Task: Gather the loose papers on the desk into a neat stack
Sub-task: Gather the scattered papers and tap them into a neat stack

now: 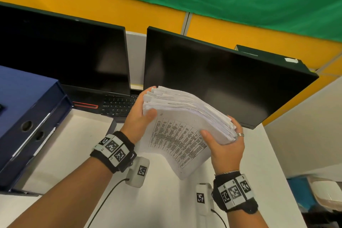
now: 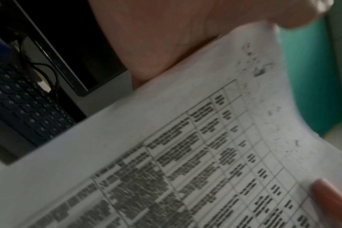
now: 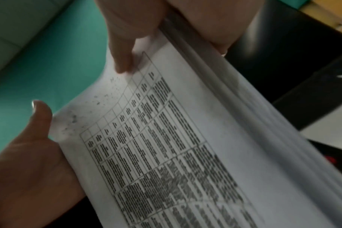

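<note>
A thick stack of white papers (image 1: 185,114) is held up off the desk in front of the monitors, bowed and tilted, with its sheet edges uneven. The sheet facing me carries a printed table (image 1: 177,139). My left hand (image 1: 141,111) grips the stack's left end, thumb on the printed face and fingers behind. My right hand (image 1: 224,143) grips the right end the same way. The left wrist view shows the printed sheet (image 2: 185,154) under my left palm (image 2: 156,38). In the right wrist view my right hand (image 3: 29,169) holds the stack (image 3: 185,138).
Two dark monitors (image 1: 212,79) (image 1: 64,52) stand at the back with a laptop keyboard (image 1: 118,105) between them. Blue binders (image 1: 27,116) lie at the left. The white desk (image 1: 166,200) ends at its right edge (image 1: 283,172).
</note>
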`<state>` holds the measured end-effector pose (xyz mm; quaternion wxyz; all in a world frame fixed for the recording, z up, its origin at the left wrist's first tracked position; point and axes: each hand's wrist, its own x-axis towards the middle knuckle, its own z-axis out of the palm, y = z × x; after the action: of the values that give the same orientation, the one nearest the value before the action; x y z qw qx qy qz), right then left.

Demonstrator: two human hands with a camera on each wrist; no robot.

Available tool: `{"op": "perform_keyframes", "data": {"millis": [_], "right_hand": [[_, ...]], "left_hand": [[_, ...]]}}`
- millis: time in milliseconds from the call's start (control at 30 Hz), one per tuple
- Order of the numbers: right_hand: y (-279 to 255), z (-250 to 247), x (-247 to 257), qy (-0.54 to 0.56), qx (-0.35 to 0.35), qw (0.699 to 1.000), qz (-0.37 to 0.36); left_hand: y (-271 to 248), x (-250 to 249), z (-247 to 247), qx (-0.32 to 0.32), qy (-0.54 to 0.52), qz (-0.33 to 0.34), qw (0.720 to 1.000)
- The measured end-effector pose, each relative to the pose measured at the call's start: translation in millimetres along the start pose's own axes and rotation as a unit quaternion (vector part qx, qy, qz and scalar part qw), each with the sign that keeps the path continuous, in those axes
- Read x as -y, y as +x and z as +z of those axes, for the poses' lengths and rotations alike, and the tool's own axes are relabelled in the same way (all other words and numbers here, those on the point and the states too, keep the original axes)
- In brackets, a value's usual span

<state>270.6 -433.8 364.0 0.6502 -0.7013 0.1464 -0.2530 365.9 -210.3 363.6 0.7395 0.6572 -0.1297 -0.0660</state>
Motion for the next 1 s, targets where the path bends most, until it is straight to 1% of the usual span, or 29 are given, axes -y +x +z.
{"op": "perform_keyframes", "data": {"millis": [67, 167, 200, 267, 333, 433, 500, 567, 633, 733, 800, 867, 933, 1000], "right_hand": [[-0.4, 1.5, -5.0, 0.003, 0.002, 1.0, 0.027], [6.8, 1.9, -1.0, 0.018, 0.02, 0.998, 0.058], [10.0, 0.5, 1.7, 0.024, 0.027, 0.998, 0.054], [16.3, -3.2, 8.5, 0.03, 0.032, 0.998, 0.033], [18.3, -4.8, 13.4, 0.027, 0.037, 0.999, 0.014], [14.5, -4.3, 12.9, 0.018, 0.036, 0.999, 0.001], [16.9, -0.3, 10.9, 0.025, 0.015, 1.0, -0.01], [19.0, 3.4, 9.5, 0.024, 0.002, 1.0, -0.017], [18.0, 8.5, 8.9, 0.019, 0.004, 1.0, -0.023], [15.9, 3.9, 9.3, 0.005, 0.016, 1.0, -0.018], [15.4, 1.1, 7.9, 0.003, 0.032, 0.999, -0.02], [15.7, 0.2, 6.4, -0.003, 0.039, 0.999, -0.018], [15.2, 0.9, 5.0, -0.008, 0.039, 0.999, -0.019], [14.3, 1.1, 5.4, -0.014, 0.037, 0.999, -0.022]], "left_hand": [[-1.3, 0.4, -2.6, 0.006, 0.046, -0.01, 0.999], [1.6, 0.4, -3.5, -0.039, 0.138, -0.03, 0.989], [1.5, -2.5, -3.5, -0.056, 0.156, -0.024, 0.986], [1.8, -8.3, -5.5, -0.073, 0.149, 0.006, 0.986], [1.2, -10.3, -9.3, -0.055, 0.129, 0.013, 0.99], [-4.0, -3.9, -7.5, -0.012, 0.149, -0.015, 0.989], [-7.2, -3.6, -1.7, -0.008, 0.129, -0.021, 0.991], [-7.6, -6.0, 4.7, -0.038, 0.085, -0.022, 0.995], [-5.2, -12.8, 4.6, -0.075, 0.031, -0.044, 0.996], [-2.9, -24.5, 13.6, -0.066, -0.029, -0.082, 0.994], [-1.0, -31.4, 15.7, -0.062, -0.072, -0.091, 0.991], [1.3, -32.7, 17.4, -0.035, -0.109, -0.092, 0.989], [1.5, -33.5, 15.4, -0.031, -0.121, -0.096, 0.987], [2.4, -31.2, 13.6, -0.019, -0.108, -0.09, 0.99]]}}
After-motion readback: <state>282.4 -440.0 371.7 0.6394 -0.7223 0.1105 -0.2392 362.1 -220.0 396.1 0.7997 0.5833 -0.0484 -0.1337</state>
